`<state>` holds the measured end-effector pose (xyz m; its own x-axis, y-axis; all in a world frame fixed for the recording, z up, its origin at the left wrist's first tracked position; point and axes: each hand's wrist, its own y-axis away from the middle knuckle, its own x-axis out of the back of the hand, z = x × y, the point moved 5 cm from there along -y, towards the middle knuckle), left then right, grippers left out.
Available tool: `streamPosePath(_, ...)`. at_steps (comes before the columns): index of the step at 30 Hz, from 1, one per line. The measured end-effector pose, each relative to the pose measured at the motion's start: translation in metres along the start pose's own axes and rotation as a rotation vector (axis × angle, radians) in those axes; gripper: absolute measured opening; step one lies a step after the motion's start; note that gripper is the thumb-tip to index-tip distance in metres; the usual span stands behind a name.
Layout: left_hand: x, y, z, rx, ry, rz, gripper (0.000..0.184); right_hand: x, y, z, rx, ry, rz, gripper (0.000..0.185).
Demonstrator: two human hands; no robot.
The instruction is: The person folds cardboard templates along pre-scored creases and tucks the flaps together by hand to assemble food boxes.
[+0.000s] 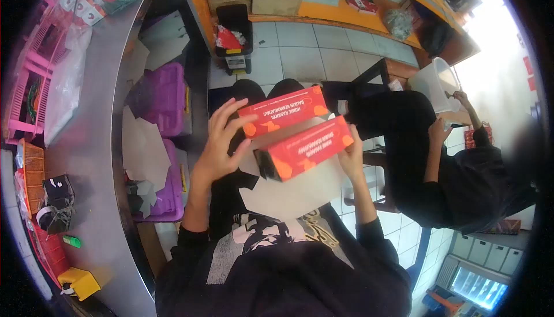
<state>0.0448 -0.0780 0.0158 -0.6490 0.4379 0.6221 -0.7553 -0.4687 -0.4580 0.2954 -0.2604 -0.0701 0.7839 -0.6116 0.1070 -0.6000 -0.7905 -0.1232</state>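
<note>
My right hand (350, 151) grips the right end of a red printed cardboard box (311, 147) with orange patches and white lettering. Its dark left end faces my left side. Just beyond it is a second red printed panel or box (283, 112) with similar lettering; whether the two are joined I cannot tell. My left hand (221, 138) is at the left end of that farther one, fingers spread and thumb apart, the fingertips at its edge. Pale cardboard (294, 193) lies over my lap below them.
A metal counter (104, 103) runs along the left, with purple bins (164, 98) holding cardboard pieces beneath its edge. A black bin (234, 34) stands ahead, before an orange shelf (323, 14). To the right sits another person (461, 184), near a white bucket (435, 83).
</note>
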Motion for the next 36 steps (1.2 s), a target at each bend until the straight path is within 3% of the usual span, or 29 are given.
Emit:
streamPosePath(1, -0.003, -0.005, -0.006, 0.001, -0.106, -0.134, 0.053, -0.004, -0.005, -0.005, 0.007, 0.000, 0.002, 0.025)
streamPosePath(2, -0.006, -0.007, -0.012, 0.000, -0.105, -0.135, 0.053, -0.010, -0.009, -0.013, 0.057, 0.114, -0.043, 0.022)
streamPosePath(4, -0.019, -0.009, -0.028, 0.135, 0.191, -0.178, 0.057, -0.018, -0.017, -0.013, 0.112, 0.218, -0.095, 0.018)
streamPosePath(5, -0.019, -0.009, -0.032, 0.137, 0.195, -0.183, 0.057, -0.021, -0.021, -0.013, 0.106, 0.219, -0.093, 0.018)
streamPosePath(11, 0.003, -0.024, -0.045, 0.148, 0.125, -0.144, 0.058, -0.043, -0.067, 0.001, 0.266, 0.453, 0.012, 0.017)
streamPosePath(16, 0.001, -0.021, -0.056, 0.152, 0.153, -0.104, 0.054, -0.067, -0.085, -0.004, 0.228, 0.335, -0.046, 0.019)
streamPosePath(18, 0.002, -0.019, -0.058, 0.160, 0.156, -0.057, 0.054, -0.066, -0.085, -0.008, 0.279, 0.429, 0.033, 0.021)
streamPosePath(28, 0.002, -0.026, -0.068, 0.159, 0.130, -0.090, 0.060, -0.075, -0.096, 0.001, 0.188, 0.551, 0.134, 0.023)
streamPosePath(31, 0.003, -0.028, -0.067, 0.172, 0.150, -0.081, 0.060, -0.080, -0.093, 0.000, 0.001, 0.589, 0.090, 0.035)
streamPosePath(33, 0.001, -0.026, -0.070, 0.175, 0.187, -0.050, 0.061, -0.085, -0.080, -0.025, 0.284, 0.687, 0.214, 0.048)
streamPosePath(35, 0.002, -0.026, -0.071, 0.176, 0.182, -0.041, 0.062, -0.082, -0.059, -0.053, 0.303, 0.574, 0.350, 0.058)
streamPosePath(36, 0.002, -0.025, -0.071, 0.168, 0.182, -0.039, 0.062, -0.084, -0.045, -0.061, 0.511, 0.456, 0.400, 0.052)
